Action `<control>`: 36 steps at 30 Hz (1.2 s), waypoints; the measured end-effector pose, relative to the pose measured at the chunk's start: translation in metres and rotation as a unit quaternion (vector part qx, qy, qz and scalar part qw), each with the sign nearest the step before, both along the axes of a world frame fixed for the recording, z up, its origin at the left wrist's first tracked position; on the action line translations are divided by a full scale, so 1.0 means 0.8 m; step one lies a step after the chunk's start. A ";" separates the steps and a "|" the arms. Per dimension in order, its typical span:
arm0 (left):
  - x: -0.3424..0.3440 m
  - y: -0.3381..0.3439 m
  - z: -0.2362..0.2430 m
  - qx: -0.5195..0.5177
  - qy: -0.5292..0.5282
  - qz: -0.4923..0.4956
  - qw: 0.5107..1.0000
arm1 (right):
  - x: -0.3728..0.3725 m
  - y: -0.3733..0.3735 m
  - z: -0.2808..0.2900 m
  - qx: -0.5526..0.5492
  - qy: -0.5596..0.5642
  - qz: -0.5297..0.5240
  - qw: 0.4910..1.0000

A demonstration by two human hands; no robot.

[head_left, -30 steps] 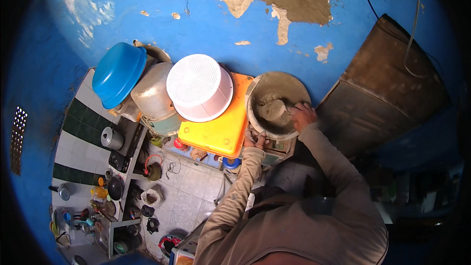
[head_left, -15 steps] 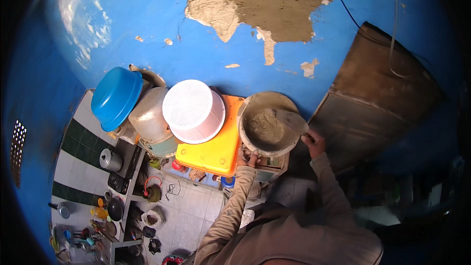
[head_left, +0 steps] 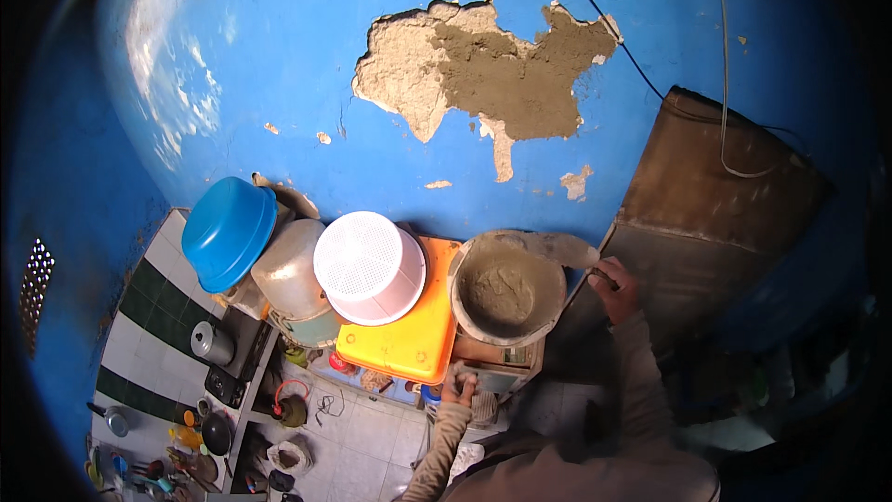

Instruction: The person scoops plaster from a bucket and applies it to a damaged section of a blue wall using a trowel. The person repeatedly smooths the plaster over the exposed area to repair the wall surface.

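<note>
A round, mortar-smeared basin (head_left: 456,305) stands in front of the blue wall, with wet grey mortar (head_left: 502,296) inside. My right hand (head_left: 617,290) is closed round the handle of a trowel (head_left: 560,249). The trowel's broad, mortar-coated blade lies over the basin's far right rim. Below the basin, my left hand (head_left: 457,385) is off the rim, near the front corner of an orange plastic container (head_left: 395,353); its fingers are loosely bent and apart, and I see nothing in them. On the wall, damp mortar (head_left: 511,84) covers part of a bare plaster patch (head_left: 400,74).
A white perforated basket (head_left: 367,265) sits upside down on the orange container. To its left are a cloudy tub (head_left: 290,270) and a blue basin (head_left: 228,232). A brown panel (head_left: 715,177) leans at the right; cables (head_left: 724,56) hang above it. Pots stand on the lower-left counter.
My left hand has let go of the basin's rim and dropped below it. The trowel has moved from over the mortar to the far right rim. The view has tilted up.
</note>
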State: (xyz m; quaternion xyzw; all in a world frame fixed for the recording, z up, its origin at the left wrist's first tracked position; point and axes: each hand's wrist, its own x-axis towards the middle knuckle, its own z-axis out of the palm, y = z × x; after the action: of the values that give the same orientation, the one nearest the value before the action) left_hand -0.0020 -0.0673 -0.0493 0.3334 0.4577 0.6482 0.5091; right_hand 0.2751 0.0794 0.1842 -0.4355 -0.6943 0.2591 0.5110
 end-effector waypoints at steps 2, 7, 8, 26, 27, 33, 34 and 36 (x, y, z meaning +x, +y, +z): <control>-0.008 -0.023 -0.009 -0.030 0.001 -0.031 0.999 | -0.007 -0.008 0.047 0.018 -0.007 0.022 1.000; -0.026 -0.072 -0.053 -0.085 -0.001 -0.019 0.996 | -0.022 -0.008 0.141 0.099 0.000 0.124 0.987; -0.028 -0.081 -0.061 -0.105 -0.006 -0.012 0.994 | -0.021 -0.003 0.152 0.093 -0.010 0.140 0.986; -0.055 -0.181 -0.161 -0.169 -0.047 0.099 0.980 | 0.051 0.018 0.113 -0.111 0.064 -0.081 0.989; -0.056 -0.181 -0.166 -0.161 -0.053 0.087 0.982 | 0.053 0.020 0.100 -0.115 0.042 -0.099 0.988; -0.068 -0.146 -0.150 -0.136 0.003 0.005 0.991 | -0.001 0.073 0.152 0.163 -0.236 -0.183 0.941; -0.069 -0.143 -0.143 -0.133 0.008 0.011 0.991 | -0.012 0.088 0.168 0.192 -0.256 -0.215 0.923; -0.074 -0.132 -0.146 -0.108 0.023 0.027 0.994 | -0.018 0.123 0.185 0.207 -0.233 -0.193 0.930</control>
State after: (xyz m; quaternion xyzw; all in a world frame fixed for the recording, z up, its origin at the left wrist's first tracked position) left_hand -0.0615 -0.1731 -0.1659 0.2785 0.5452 0.6010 0.5138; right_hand 0.2606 0.1781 0.3324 -0.4937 -0.7345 -0.1026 0.4542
